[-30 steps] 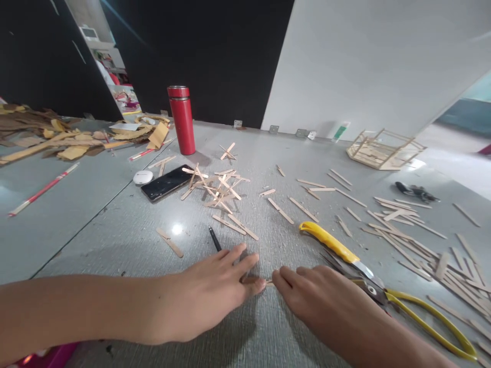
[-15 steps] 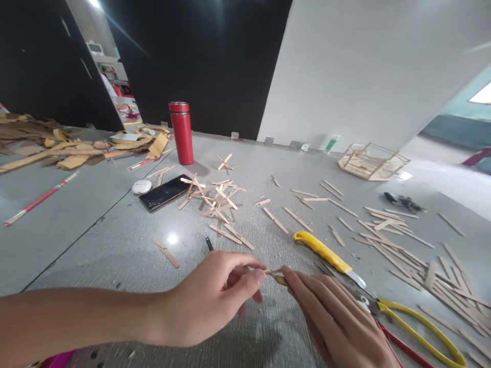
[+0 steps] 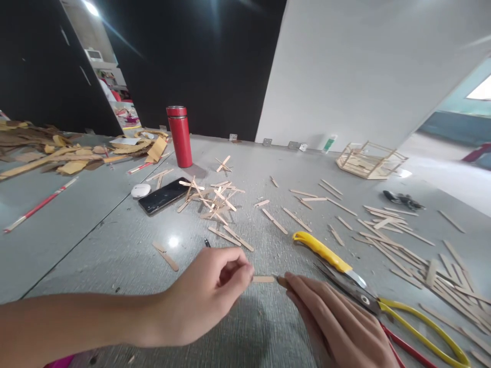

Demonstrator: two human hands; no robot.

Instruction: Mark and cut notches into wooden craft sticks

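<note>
My left hand [image 3: 209,296] is closed in a pinch on one end of a flat wooden craft stick [image 3: 264,279], which points to the right. Under the fingers of my right hand [image 3: 333,312] is another piece of craft stick [image 3: 283,282], only its tip showing. A small gap parts the two wooden ends. Just right of my right hand lie tin snips [image 3: 365,299] with one yellow and one red handle. A yellow-handled knife [image 3: 322,251] rests beyond them, and a dark pen [image 3: 207,242] is partly hidden behind my left hand.
Loose craft sticks [image 3: 399,245] cover the right side, near a wooden stick frame [image 3: 368,162]. A tangle of sticks [image 3: 218,199] lies mid-table beside a phone [image 3: 164,196], a white case [image 3: 140,190] and a red flask [image 3: 179,138]. Cardboard scraps [image 3: 72,153] are piled at left.
My left hand has drawn slightly left, away from my right hand. The stick in it now shows flat, and a gap has opened between the two pieces.
</note>
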